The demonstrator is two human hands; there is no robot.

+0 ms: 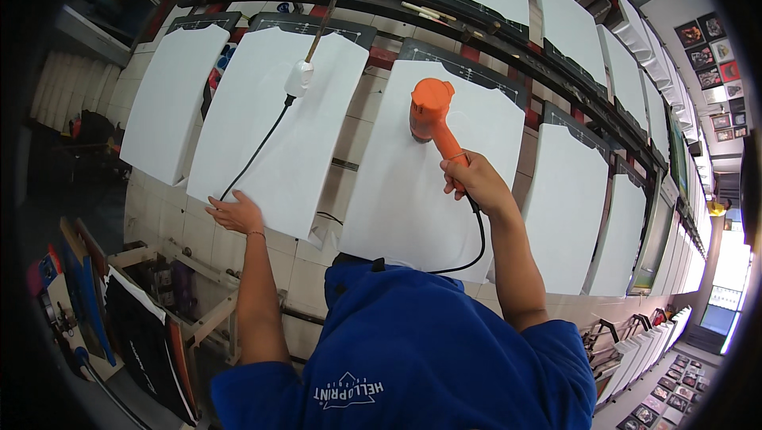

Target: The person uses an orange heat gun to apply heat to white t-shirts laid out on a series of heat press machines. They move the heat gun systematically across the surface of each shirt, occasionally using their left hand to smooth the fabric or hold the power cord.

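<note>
My right hand (479, 184) is wrapped around the handle of an orange heat gun (432, 100). Its barrel points down at a white-covered printing board (397, 184) in front of me, and a black cord (481, 243) hangs from the handle. On the near edge of the board to the left (274, 136) rests my left hand (236, 214), fingers spread. A second stretch of black cord (266, 140) runs from a white socket connector (299, 78) on that board to the fingertips; whether they touch it is hard to tell.
More white-covered boards stand left (171, 104) and right (562, 208), along a dark rail (468, 33). A brown cable (329, 13) drops to the connector from above. At lower left, a wooden frame (214, 315) stands beside leaning panels and a black cloth (139, 343).
</note>
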